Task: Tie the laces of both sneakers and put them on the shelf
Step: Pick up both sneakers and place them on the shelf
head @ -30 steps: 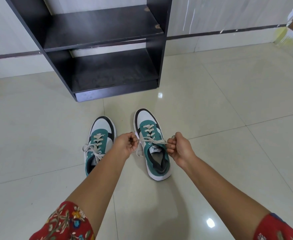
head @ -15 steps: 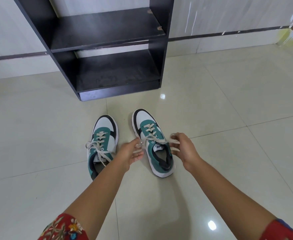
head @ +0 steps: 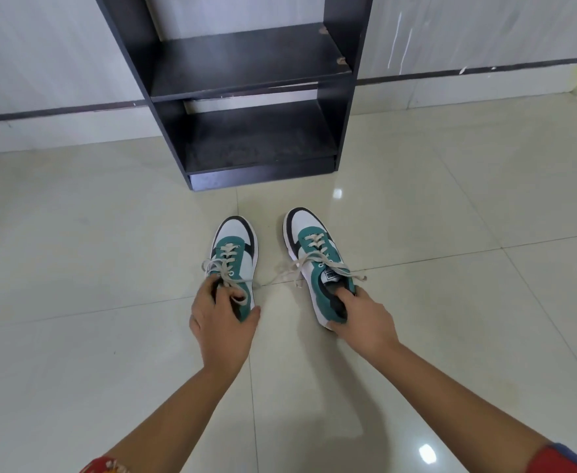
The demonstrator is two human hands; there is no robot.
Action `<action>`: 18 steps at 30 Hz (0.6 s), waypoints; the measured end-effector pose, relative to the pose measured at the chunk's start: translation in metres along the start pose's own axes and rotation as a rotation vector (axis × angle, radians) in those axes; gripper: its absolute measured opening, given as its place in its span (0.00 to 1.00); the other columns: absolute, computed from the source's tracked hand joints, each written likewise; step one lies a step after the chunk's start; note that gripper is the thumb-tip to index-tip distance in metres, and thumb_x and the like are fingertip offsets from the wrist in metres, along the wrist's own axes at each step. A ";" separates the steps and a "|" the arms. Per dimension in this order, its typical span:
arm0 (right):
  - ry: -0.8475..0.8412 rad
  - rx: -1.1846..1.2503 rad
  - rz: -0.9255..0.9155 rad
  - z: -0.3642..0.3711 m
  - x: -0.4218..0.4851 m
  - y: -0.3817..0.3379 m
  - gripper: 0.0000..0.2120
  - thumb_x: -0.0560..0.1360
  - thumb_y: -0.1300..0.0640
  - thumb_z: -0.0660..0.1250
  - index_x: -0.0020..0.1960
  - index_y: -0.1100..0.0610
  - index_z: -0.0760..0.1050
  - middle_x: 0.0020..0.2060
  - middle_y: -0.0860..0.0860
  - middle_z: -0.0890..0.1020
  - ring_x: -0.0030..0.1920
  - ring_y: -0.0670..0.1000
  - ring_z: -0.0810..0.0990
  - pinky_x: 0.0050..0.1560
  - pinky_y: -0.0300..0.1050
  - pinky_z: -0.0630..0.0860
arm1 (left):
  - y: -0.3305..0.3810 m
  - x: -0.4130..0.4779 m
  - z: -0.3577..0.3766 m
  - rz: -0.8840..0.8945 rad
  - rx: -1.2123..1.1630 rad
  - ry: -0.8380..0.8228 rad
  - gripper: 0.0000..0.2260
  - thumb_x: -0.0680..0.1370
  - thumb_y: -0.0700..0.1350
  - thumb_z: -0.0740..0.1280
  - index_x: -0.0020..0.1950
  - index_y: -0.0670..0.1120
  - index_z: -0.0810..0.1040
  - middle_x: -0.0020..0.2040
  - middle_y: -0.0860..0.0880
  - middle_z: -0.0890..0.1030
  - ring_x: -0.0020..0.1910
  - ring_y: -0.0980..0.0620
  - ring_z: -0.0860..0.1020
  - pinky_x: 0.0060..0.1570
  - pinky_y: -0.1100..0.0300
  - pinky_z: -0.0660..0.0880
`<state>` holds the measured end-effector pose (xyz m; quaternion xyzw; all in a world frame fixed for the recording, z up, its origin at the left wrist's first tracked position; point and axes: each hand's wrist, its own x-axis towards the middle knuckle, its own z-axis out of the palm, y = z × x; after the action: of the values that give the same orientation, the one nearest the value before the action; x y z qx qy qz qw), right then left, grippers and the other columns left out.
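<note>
on the tiled floor (head: 75, 268), in front of dark shelf unit (head: 256, 97): two sneakers, teal, white and black, side by side, apart. tongue label on right sneaker (head: 317, 254) too small to read. left hand (head: 220, 319) clenched around heel of left sneaker (head: 237, 254); right hand (head: 365, 322) gripping right sneaker's heel collar, fingers inside. laces knotted. two shelf boards visible, both bare.

Two green, white and black sneakers are set side by side on the floor, toes toward the shelf. The left sneaker (head: 235, 249) is tied with a bow. The right sneaker (head: 314, 247) is tied too, its lace ends spread out. The black shelf (head: 246, 63) is placed against the wall, just behind them.
</note>
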<state>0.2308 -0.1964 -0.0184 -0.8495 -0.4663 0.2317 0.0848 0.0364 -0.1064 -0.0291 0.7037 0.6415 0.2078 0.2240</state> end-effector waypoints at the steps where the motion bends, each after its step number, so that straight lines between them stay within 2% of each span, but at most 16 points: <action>1: 0.022 -0.043 -0.008 -0.001 0.002 -0.002 0.20 0.72 0.49 0.66 0.63 0.48 0.70 0.58 0.53 0.76 0.50 0.59 0.79 0.43 0.45 0.73 | -0.005 -0.004 -0.001 -0.045 -0.017 -0.030 0.20 0.65 0.49 0.76 0.52 0.47 0.75 0.73 0.47 0.62 0.70 0.43 0.61 0.64 0.43 0.66; 3: 0.039 -0.077 -0.016 -0.003 0.005 -0.003 0.16 0.73 0.50 0.65 0.60 0.49 0.73 0.54 0.54 0.78 0.49 0.59 0.79 0.42 0.45 0.73 | -0.015 -0.008 -0.003 -0.116 -0.069 -0.151 0.25 0.64 0.49 0.77 0.58 0.49 0.73 0.75 0.47 0.56 0.71 0.43 0.60 0.63 0.44 0.68; 5: 0.053 -0.080 -0.024 -0.003 0.006 -0.004 0.13 0.72 0.49 0.65 0.56 0.49 0.75 0.51 0.54 0.79 0.47 0.59 0.79 0.39 0.44 0.70 | -0.023 -0.003 -0.008 -0.137 -0.080 -0.309 0.26 0.66 0.49 0.75 0.61 0.49 0.72 0.71 0.46 0.64 0.63 0.43 0.71 0.57 0.49 0.74; 6: 0.064 -0.081 -0.033 -0.002 0.006 -0.004 0.12 0.72 0.48 0.64 0.54 0.50 0.75 0.49 0.54 0.80 0.47 0.58 0.79 0.38 0.43 0.69 | -0.026 0.000 -0.011 -0.114 -0.057 -0.359 0.22 0.67 0.48 0.74 0.59 0.48 0.73 0.65 0.47 0.69 0.57 0.43 0.75 0.52 0.53 0.75; 8: 0.087 -0.081 -0.050 0.001 0.006 -0.006 0.10 0.72 0.47 0.65 0.49 0.52 0.75 0.46 0.54 0.81 0.44 0.58 0.79 0.36 0.43 0.66 | -0.029 0.009 -0.017 -0.059 -0.014 -0.360 0.10 0.69 0.47 0.72 0.46 0.49 0.75 0.51 0.48 0.74 0.45 0.45 0.77 0.38 0.60 0.71; 9: 0.097 -0.081 -0.052 0.002 0.006 -0.006 0.10 0.72 0.47 0.65 0.47 0.53 0.75 0.45 0.54 0.81 0.43 0.58 0.78 0.36 0.43 0.65 | -0.028 0.013 -0.020 -0.041 -0.013 -0.352 0.09 0.69 0.46 0.72 0.39 0.51 0.71 0.45 0.48 0.74 0.40 0.47 0.75 0.33 0.62 0.66; 10: 0.106 -0.078 -0.049 0.002 0.007 -0.007 0.10 0.72 0.47 0.65 0.45 0.53 0.75 0.44 0.54 0.81 0.42 0.58 0.78 0.35 0.43 0.65 | -0.027 0.015 -0.021 -0.029 -0.021 -0.341 0.13 0.69 0.45 0.72 0.35 0.53 0.67 0.42 0.49 0.73 0.36 0.49 0.73 0.31 0.63 0.63; 11: 0.114 -0.074 -0.043 0.001 0.008 -0.008 0.10 0.72 0.47 0.65 0.45 0.53 0.75 0.43 0.54 0.81 0.42 0.58 0.78 0.35 0.44 0.64 | -0.026 0.018 -0.023 -0.030 -0.031 -0.338 0.15 0.69 0.45 0.72 0.34 0.54 0.66 0.39 0.50 0.72 0.35 0.50 0.71 0.30 0.64 0.62; 14: 0.152 -0.071 -0.020 -0.011 0.006 -0.014 0.10 0.73 0.47 0.65 0.47 0.54 0.76 0.43 0.54 0.82 0.43 0.59 0.79 0.34 0.43 0.64 | -0.010 0.022 -0.039 -0.041 -0.069 -0.321 0.12 0.68 0.45 0.73 0.35 0.53 0.70 0.37 0.50 0.75 0.35 0.49 0.73 0.30 0.64 0.63; 18: 0.204 -0.046 -0.006 -0.059 -0.024 -0.037 0.10 0.73 0.49 0.67 0.46 0.56 0.77 0.40 0.53 0.82 0.38 0.59 0.80 0.31 0.42 0.65 | 0.036 0.014 -0.093 -0.066 -0.143 -0.258 0.17 0.68 0.44 0.73 0.31 0.55 0.65 0.35 0.53 0.72 0.33 0.51 0.71 0.29 0.64 0.62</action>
<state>0.2194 -0.1918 0.0540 -0.8690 -0.4629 0.1330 0.1130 0.0128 -0.0907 0.0676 0.6853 0.6138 0.1533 0.3609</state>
